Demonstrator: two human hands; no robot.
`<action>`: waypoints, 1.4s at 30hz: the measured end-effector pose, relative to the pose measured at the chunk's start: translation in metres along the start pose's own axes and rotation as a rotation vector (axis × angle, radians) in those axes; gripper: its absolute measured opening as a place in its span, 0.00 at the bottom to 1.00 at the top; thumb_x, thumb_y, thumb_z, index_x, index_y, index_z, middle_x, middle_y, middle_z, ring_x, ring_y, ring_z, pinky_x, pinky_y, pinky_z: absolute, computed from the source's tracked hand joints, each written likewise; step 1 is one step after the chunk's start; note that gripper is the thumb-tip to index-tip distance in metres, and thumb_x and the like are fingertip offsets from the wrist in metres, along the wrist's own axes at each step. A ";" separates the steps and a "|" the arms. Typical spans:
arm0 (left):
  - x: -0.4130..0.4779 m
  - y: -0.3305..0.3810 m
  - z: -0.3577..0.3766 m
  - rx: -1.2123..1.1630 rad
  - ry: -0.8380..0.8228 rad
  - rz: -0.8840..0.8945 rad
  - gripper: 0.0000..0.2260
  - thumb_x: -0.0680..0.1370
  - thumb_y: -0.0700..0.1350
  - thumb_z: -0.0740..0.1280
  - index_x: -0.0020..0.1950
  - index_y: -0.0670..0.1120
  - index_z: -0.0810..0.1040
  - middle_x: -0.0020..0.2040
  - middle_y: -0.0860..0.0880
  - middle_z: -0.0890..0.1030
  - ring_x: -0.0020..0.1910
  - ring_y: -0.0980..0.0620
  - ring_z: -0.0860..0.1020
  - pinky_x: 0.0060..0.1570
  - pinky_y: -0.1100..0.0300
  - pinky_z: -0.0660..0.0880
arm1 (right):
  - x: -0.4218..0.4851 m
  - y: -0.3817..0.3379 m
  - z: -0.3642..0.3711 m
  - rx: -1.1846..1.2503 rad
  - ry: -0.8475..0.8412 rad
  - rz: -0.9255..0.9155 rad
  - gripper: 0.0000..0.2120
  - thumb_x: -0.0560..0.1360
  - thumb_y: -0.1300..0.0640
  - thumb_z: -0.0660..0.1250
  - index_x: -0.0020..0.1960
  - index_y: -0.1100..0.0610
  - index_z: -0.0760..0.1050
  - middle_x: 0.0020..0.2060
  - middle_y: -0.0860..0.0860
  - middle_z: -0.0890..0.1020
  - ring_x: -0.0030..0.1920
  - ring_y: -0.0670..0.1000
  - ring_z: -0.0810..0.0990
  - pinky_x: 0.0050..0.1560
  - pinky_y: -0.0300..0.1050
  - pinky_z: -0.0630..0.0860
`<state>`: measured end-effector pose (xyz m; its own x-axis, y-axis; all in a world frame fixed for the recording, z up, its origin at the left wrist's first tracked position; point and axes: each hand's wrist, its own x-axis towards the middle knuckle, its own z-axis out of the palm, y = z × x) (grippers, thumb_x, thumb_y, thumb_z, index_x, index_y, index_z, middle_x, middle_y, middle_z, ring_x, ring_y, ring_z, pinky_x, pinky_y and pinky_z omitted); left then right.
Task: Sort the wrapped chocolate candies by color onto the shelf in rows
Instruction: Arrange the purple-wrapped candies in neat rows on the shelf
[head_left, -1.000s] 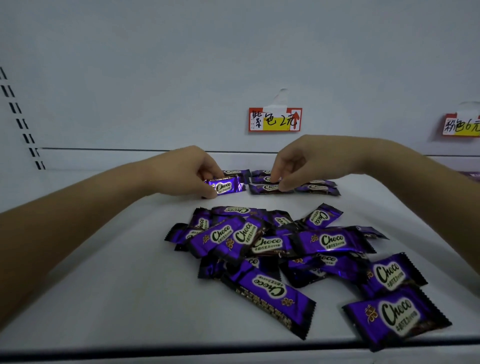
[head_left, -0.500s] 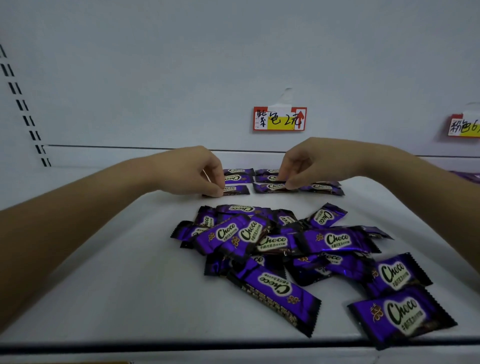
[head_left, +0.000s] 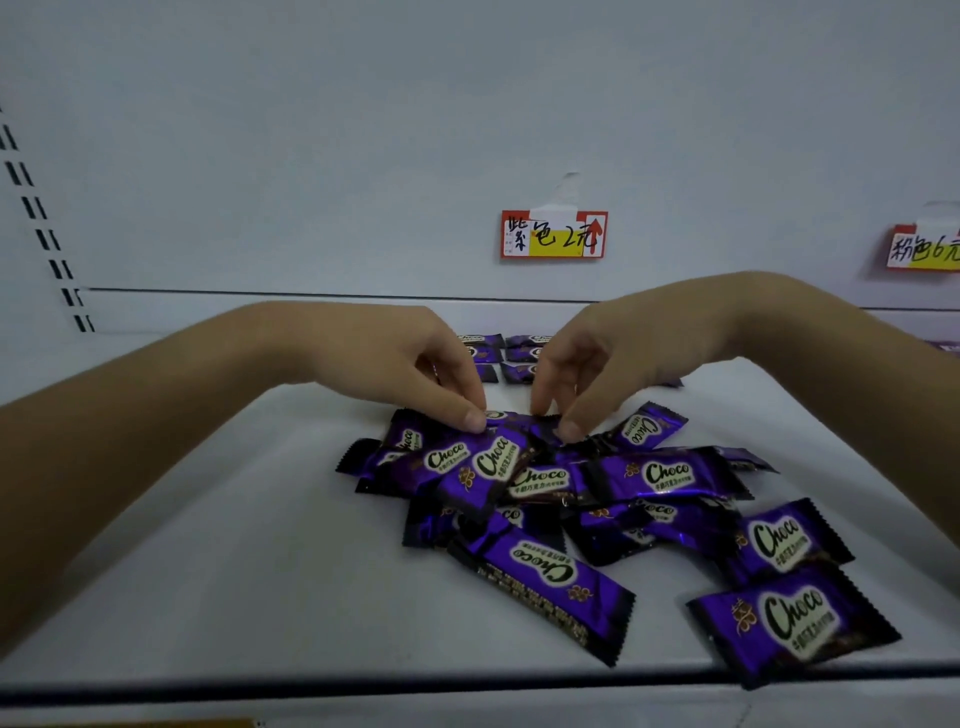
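While both hands are reaching into the far side of the purple pile, I am watching the left hand and the right hand closely. The left fingers are pinching closed on one end of a single candy, and the right fingers are pinching the other end, or perhaps a neighbouring wrapper; I cannot tell which. This candy is lying at the pile's far edge, near the middle of the shelf, with its long axis running left to right, parallel to the shelf's back edge. The finished rows are lying behind the hands, close to the back edge, under the price label.

I am judging the main risk as this: the wrappers are overlapping and slippery, so lifting one may drag its neighbours. The candy near the front right corner is sitting almost on the front edge, and a push through the pile could send it over.
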<state>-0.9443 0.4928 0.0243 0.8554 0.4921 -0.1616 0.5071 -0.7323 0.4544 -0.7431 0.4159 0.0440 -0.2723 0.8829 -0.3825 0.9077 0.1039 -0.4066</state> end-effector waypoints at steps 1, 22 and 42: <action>0.000 0.000 0.001 -0.028 -0.007 0.000 0.14 0.66 0.59 0.70 0.47 0.54 0.83 0.37 0.60 0.82 0.37 0.65 0.77 0.38 0.73 0.70 | 0.000 0.000 0.000 0.004 -0.014 0.011 0.13 0.70 0.54 0.73 0.53 0.51 0.78 0.42 0.47 0.82 0.39 0.41 0.79 0.47 0.40 0.76; 0.004 -0.015 -0.004 -0.335 0.197 -0.075 0.06 0.73 0.47 0.71 0.50 0.52 0.79 0.42 0.47 0.79 0.43 0.55 0.75 0.44 0.60 0.73 | 0.006 0.017 -0.004 -0.008 0.021 0.121 0.04 0.75 0.62 0.66 0.49 0.55 0.77 0.38 0.51 0.78 0.32 0.45 0.76 0.34 0.37 0.74; 0.008 -0.017 -0.001 0.185 0.254 -0.009 0.06 0.71 0.56 0.72 0.41 0.55 0.80 0.41 0.53 0.82 0.41 0.54 0.79 0.41 0.61 0.74 | 0.005 0.035 -0.013 0.170 0.090 0.153 0.02 0.73 0.60 0.70 0.42 0.58 0.79 0.35 0.52 0.77 0.31 0.45 0.72 0.32 0.35 0.71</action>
<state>-0.9460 0.5095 0.0161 0.8087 0.5841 0.0698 0.5453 -0.7889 0.2833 -0.7085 0.4302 0.0387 -0.0995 0.9205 -0.3780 0.8674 -0.1058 -0.4862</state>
